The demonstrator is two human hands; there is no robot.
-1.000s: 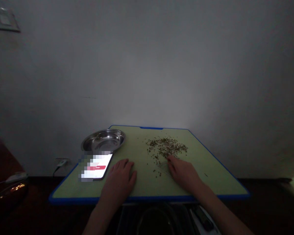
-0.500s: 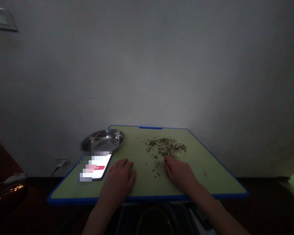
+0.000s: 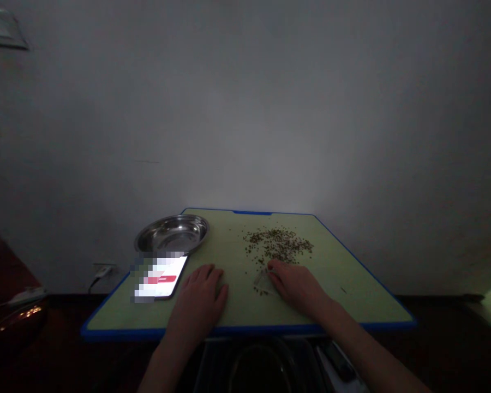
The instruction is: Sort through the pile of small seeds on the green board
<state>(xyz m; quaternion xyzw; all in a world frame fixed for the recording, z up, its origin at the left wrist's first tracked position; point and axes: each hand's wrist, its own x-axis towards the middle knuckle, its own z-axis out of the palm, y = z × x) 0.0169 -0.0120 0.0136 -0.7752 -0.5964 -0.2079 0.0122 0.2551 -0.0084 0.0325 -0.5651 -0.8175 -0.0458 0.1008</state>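
Observation:
My left hand (image 3: 202, 297) lies flat on the pale green table (image 3: 233, 305), fingers stretched out, holding nothing. Just left of it is a phone (image 3: 169, 279) with a lit screen. My right hand (image 3: 297, 284) is closed around a clear, see-through piece (image 3: 264, 282) that looks like thin plastic; its exact kind is hard to make out. This piece rests at the near edge of many small dark grains (image 3: 276, 243) spread over the tabletop. A few grains lie beside or under it.
A shallow stainless steel basin (image 3: 172, 234) stands at the table's left side, behind the phone. One thin dark sliver (image 3: 343, 290) lies to the right of my right hand. The far table edge meets a grey wall (image 3: 253, 109). A plugged-in cable (image 3: 102, 271) is at lower left.
My right hand has shifted a little to the left with the clear piece, along the near side of the grains. Several near grains have moved slightly. My left hand has stayed in place.

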